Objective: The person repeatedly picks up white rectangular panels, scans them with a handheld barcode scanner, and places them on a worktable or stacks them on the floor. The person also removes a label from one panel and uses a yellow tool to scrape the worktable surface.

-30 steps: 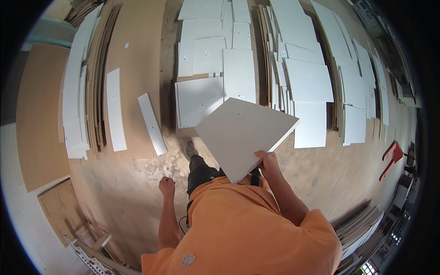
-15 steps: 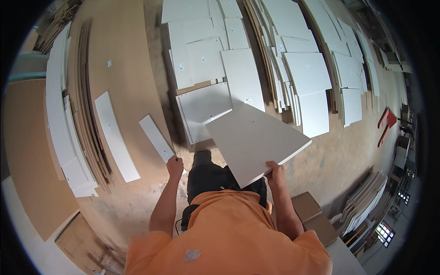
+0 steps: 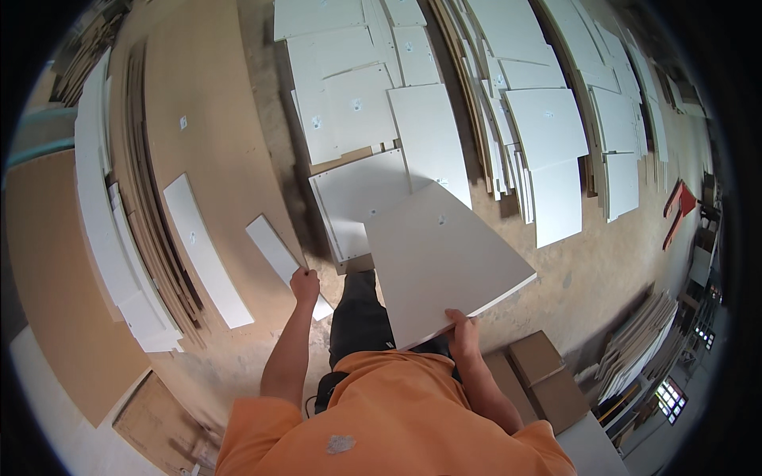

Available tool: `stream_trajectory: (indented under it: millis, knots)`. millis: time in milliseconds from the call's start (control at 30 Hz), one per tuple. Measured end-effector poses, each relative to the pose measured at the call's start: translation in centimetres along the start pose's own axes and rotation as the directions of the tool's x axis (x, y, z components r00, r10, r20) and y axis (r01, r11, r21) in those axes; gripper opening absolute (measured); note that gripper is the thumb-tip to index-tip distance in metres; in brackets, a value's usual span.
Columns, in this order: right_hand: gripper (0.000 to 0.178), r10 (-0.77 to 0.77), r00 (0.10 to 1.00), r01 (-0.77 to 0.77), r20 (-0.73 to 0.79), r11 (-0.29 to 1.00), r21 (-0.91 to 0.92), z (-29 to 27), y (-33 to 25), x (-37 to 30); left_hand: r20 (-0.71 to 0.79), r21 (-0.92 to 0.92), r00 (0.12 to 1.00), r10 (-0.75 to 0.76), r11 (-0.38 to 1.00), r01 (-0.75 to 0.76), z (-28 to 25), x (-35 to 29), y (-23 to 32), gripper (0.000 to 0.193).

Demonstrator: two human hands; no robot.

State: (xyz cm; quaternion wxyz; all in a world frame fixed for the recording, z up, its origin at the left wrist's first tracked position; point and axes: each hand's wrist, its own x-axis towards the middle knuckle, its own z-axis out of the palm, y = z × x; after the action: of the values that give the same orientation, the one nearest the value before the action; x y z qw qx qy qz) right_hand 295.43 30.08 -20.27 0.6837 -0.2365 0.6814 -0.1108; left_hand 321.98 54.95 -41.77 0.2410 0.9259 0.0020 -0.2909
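Observation:
My right hand (image 3: 463,332) grips the near edge of a large white flat panel (image 3: 444,258), thumb on top. The panel is tilted in front of my legs, with a small label on its face, and overlaps the view of the white panels behind. My left hand (image 3: 305,285) is closed like a fist over a narrow white strip board (image 3: 275,244). That strip lies slantwise across the right edge of a big brown sheet (image 3: 210,103), its near end sticking out past my hand. Whether my fingers hold the strip or something else is hidden.
A second white strip (image 3: 208,250) lies on the brown sheet. Stacks of labelled white panels (image 3: 357,107) stand ahead, more stacks (image 3: 548,127) to the right. A red pallet jack (image 3: 680,208) is far right. Cardboard boxes (image 3: 548,369) sit by my right elbow, leaning boards (image 3: 635,345) beyond.
The surroundings shift slightly downward in view. My right hand and the large panel's near edge move left and nearer my body. My closed left hand has moved farther up over the strip.

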Motion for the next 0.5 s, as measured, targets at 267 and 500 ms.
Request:
stream_trajectory:
  millis: [267,500]
  knots:
    - [0.040,0.072,0.997,-0.072,0.012,0.997,0.024,-1.0,-1.0,3.1,-0.220,0.039,0.975,0.031,0.999,-0.023,7.1,7.9,0.1,0.023]
    - [0.053,0.185,0.981,-0.189,0.058,0.980,0.064,-4.9,3.5,8.4,-0.283,-0.363,0.912,-0.297,0.913,0.185,15.9,28.4,2.3,0.025]
